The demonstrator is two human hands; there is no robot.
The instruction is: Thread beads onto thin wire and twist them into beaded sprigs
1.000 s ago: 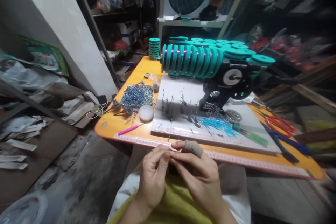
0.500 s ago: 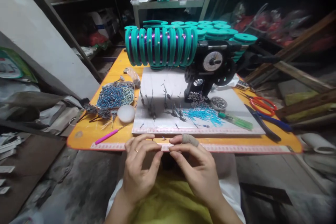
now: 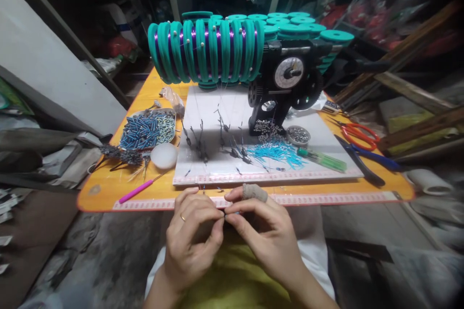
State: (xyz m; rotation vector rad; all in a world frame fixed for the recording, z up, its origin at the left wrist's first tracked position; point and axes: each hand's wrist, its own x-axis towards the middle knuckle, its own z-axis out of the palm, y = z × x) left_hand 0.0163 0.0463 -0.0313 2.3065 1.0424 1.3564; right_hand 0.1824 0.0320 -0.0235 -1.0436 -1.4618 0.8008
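Observation:
My left hand [image 3: 194,236], with a ring on it, is closed in a pinch of thumb and index finger at the table's front edge. Opposite it, my right hand [image 3: 270,229] pinches the same way, and a grey wrap covers one of its fingers. The fingertips of both hands nearly meet at a tiny dark thing [image 3: 224,214], too small to name. Just beyond them lies a white board [image 3: 217,164] with thin lines and small dark weights [image 3: 235,152] on it. A ruler strip [image 3: 145,201] runs along the yellow table's edge.
Behind the board stands a black winding machine [image 3: 279,91] with a row of green spools [image 3: 206,53]. To the left are a tray of blue tubes [image 3: 145,130], a white round lid [image 3: 164,156] and a pink-handled tool [image 3: 136,191]. Red-handled pliers [image 3: 360,136] and blue-handled pliers [image 3: 375,157] lie right.
The fingertips of my two hands have come closer together, and a tiny dark thing now shows between them. The view has tilted down slightly and shifted.

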